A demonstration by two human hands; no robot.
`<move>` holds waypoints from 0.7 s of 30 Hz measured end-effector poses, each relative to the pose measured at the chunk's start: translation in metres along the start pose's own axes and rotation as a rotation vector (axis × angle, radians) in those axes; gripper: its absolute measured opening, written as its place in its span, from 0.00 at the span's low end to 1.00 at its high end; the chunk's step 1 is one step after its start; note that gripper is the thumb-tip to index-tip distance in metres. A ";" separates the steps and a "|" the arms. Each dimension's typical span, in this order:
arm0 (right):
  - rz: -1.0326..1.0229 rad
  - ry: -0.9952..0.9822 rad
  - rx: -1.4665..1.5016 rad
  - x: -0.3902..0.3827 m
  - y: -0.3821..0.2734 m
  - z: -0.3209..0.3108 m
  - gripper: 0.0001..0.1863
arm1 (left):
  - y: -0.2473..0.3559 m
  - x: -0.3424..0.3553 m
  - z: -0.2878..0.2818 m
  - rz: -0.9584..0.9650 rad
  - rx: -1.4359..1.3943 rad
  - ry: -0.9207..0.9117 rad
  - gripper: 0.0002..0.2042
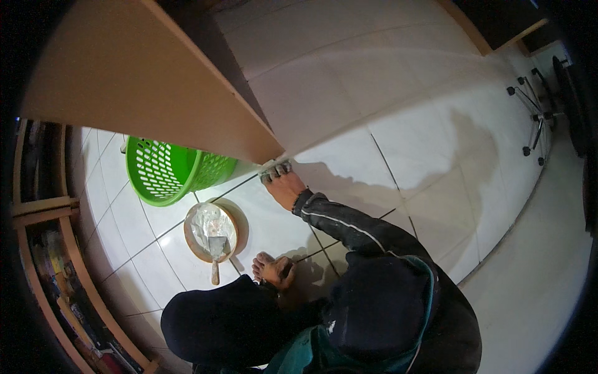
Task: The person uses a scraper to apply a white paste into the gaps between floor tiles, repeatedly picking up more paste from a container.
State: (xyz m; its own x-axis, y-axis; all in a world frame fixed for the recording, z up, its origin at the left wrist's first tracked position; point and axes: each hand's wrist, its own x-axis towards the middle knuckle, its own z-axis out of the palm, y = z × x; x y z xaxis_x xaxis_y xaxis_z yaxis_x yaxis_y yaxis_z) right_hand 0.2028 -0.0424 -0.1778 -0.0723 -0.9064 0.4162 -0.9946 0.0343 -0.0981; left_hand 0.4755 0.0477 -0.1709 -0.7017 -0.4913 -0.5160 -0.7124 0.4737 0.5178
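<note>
we judged the step fingertip work at the corner of the flat brown wooden panel [143, 81], low over the white tiled floor [336, 146]. right hand [284, 188] bunched narrow; contents, we couldn't tell. round tan bowl [194, 252] of whitish paste [205, 218] lay near a tile edge [237, 187]. next move called for steady fingertips.

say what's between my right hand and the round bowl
Between right hand and bowl, the head view shows white floor tile and the bowl's shadow.
</note>
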 end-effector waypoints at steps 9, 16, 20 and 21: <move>0.041 -0.773 0.365 -0.066 0.009 -0.070 0.12 | -0.026 0.005 0.031 0.007 -0.281 -0.017 0.15; 0.608 -0.460 0.197 -0.065 0.138 -0.088 0.21 | -0.029 0.005 0.039 -0.091 -0.074 0.131 0.15; 0.786 -0.401 -0.046 -0.047 0.195 -0.103 0.20 | 0.031 0.004 -0.018 0.028 -0.116 0.056 0.15; 0.790 -0.377 -0.054 -0.042 0.203 -0.102 0.20 | 0.034 0.003 -0.020 0.073 -0.105 0.096 0.15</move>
State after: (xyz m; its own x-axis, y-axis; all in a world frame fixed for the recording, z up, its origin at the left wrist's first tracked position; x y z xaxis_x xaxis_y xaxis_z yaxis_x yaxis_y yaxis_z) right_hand -0.0041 0.0454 -0.1227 -0.7213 -0.6876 -0.0826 -0.6670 0.7219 -0.1845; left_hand 0.4495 0.0479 -0.1416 -0.7439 -0.5280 -0.4097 -0.6510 0.4340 0.6227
